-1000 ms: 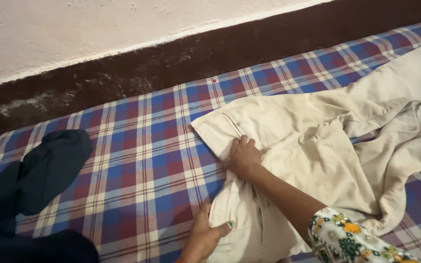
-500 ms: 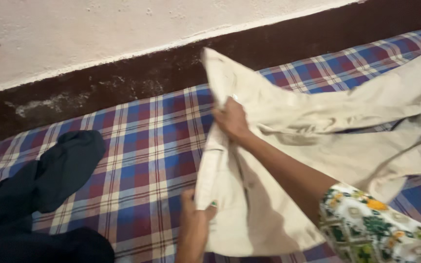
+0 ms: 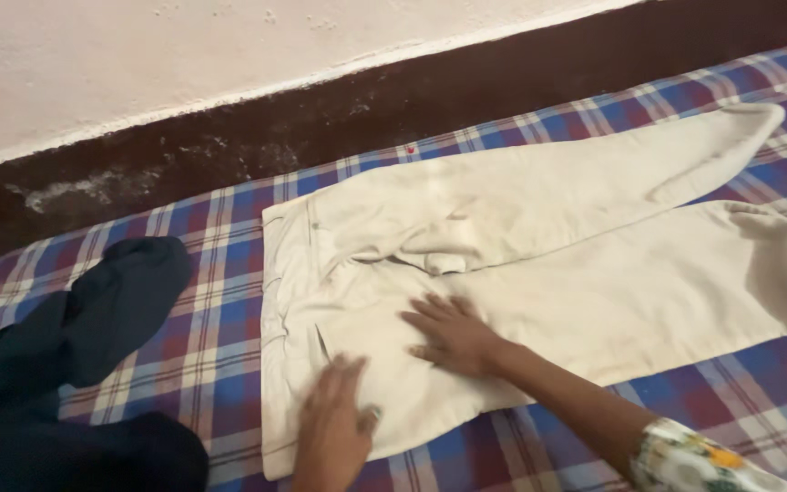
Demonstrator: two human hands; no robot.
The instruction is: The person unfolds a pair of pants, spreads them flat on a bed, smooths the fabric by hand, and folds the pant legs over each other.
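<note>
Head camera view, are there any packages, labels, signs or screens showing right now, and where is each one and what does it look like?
None in view: no package, sign or screen, and no label shows on the cloth.
What is there instead: cream trousers spread flat on a blue, red and white checked sheet.
Left hand and right hand lie flat on the trousers.
Dark navy garment lies at the left.
</note>
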